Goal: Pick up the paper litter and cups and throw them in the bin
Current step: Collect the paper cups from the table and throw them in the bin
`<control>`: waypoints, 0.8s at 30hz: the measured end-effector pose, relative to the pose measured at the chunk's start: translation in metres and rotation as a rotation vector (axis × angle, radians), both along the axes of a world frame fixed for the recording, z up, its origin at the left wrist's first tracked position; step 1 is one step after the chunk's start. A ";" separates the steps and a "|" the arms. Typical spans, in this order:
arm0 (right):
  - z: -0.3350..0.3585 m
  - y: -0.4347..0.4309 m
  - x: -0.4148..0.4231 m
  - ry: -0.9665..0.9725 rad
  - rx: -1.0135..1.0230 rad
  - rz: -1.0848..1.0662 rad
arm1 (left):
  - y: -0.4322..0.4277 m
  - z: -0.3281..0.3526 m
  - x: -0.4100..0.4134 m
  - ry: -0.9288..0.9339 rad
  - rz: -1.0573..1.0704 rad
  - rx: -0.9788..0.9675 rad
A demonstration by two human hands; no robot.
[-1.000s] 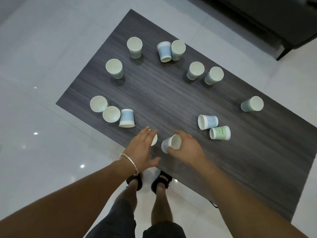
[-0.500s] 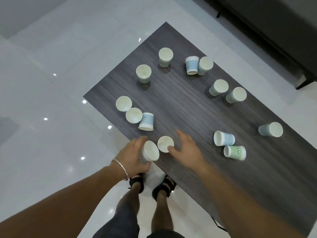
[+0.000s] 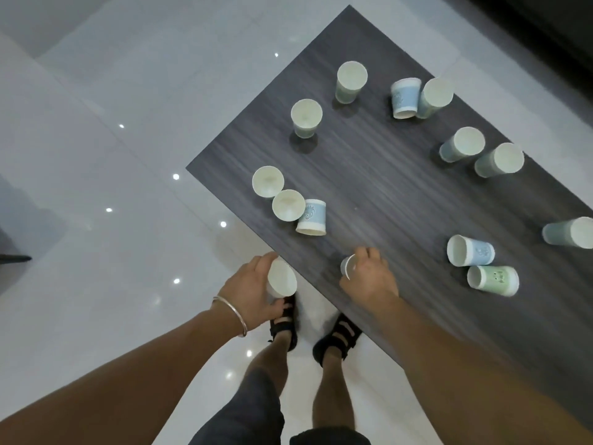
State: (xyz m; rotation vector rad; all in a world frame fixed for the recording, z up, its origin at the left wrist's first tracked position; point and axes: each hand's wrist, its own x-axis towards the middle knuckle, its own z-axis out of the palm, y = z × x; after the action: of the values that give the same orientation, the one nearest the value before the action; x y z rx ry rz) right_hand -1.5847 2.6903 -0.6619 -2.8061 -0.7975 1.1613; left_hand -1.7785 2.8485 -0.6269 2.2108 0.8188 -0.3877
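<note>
Head view: one cup point(image 3: 282, 279) is gripped by the left hand point(image 3: 247, 290), just off the near edge of the table point(image 3: 385, 194) and above the floor point(image 3: 128, 91). The right hand point(image 3: 369, 277) curls round a second cup point(image 3: 348, 266) at that edge. Twelve more cups point(image 3: 306, 117) stand or lie scattered on the table. No bin or paper litter shows, so I judge the job barely begun.
</note>
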 end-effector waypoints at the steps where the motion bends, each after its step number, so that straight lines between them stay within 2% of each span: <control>1: 0.011 -0.004 0.001 0.000 0.012 -0.047 | 0.002 0.007 0.008 -0.005 -0.032 0.002; 8: 0.119 -0.055 0.021 -0.098 0.128 -0.360 | -0.007 0.085 0.094 -0.154 -0.241 0.035; 14: 0.205 -0.135 0.014 -0.238 0.183 -0.504 | -0.068 0.156 0.153 -0.267 -0.432 0.055; 19: 0.259 -0.227 -0.041 -0.311 0.193 -0.682 | -0.164 0.202 0.150 -0.353 -0.673 0.039; 24: 0.297 -0.334 -0.151 -0.415 0.211 -0.886 | -0.285 0.240 0.100 -0.452 -0.917 0.092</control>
State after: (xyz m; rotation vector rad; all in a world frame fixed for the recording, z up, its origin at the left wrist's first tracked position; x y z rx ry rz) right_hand -1.7352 2.3564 -0.3651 -2.7022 0.3335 0.3382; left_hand -1.6788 2.5636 -0.3868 2.5095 -0.4619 -0.2469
